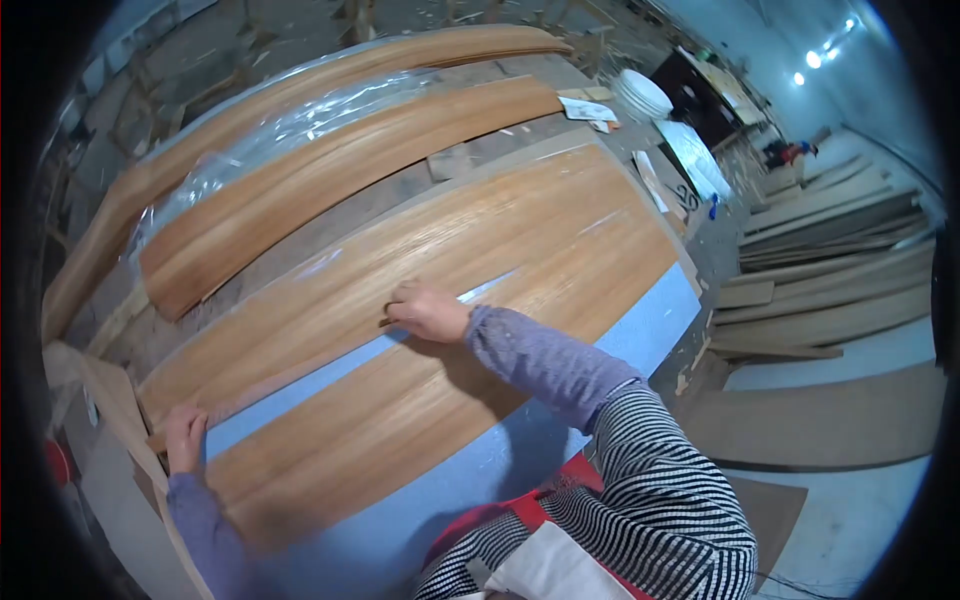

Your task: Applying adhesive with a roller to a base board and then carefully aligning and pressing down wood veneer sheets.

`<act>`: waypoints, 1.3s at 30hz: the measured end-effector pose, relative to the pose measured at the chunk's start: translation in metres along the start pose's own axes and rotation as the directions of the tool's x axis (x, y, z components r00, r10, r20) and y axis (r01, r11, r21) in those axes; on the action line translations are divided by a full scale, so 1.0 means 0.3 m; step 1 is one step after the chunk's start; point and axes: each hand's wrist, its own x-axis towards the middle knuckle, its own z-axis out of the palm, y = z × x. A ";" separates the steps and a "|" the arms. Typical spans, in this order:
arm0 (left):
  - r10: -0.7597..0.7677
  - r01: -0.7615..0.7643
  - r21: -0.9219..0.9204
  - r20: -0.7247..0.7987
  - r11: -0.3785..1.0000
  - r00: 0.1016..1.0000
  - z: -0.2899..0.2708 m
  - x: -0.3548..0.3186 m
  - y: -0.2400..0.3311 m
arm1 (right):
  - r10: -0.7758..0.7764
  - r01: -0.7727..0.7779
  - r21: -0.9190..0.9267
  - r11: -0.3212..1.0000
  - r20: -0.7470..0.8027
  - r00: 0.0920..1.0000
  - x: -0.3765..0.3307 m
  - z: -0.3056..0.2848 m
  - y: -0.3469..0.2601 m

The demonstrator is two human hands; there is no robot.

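Seemingly light, floppy and easily split, the near veneer sheet (400, 400) lies on the blue board (640, 330), its 12 o'clock edge pinched by the right hand (428, 312), its 9 o'clock end pressed by the flat left hand (185, 438).

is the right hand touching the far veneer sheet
Touching. The head view shows the right hand pressed flat on the near edge of the far veneer sheet, with no gap visible under the fingers.

Clear plastic wrap (270, 135) covers my veneer stack at upper left; white paper slips (588, 110) lie upper middle.
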 end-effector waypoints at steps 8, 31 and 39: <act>-0.358 0.358 0.038 0.183 0.933 0.915 -0.015 0.080 0.006 | -0.034 0.012 0.144 0.989 0.148 0.988 -0.041 -0.123 0.134; -0.579 0.496 0.531 -0.012 0.687 0.815 -0.060 -0.040 0.153 | 0.310 -0.325 -0.159 0.932 -0.114 0.944 -0.648 -0.771 0.907; -0.313 0.327 0.439 -0.106 0.837 0.944 -0.001 0.104 0.250 | 0.610 -0.570 -0.536 0.623 -0.124 0.783 -0.865 -0.777 0.821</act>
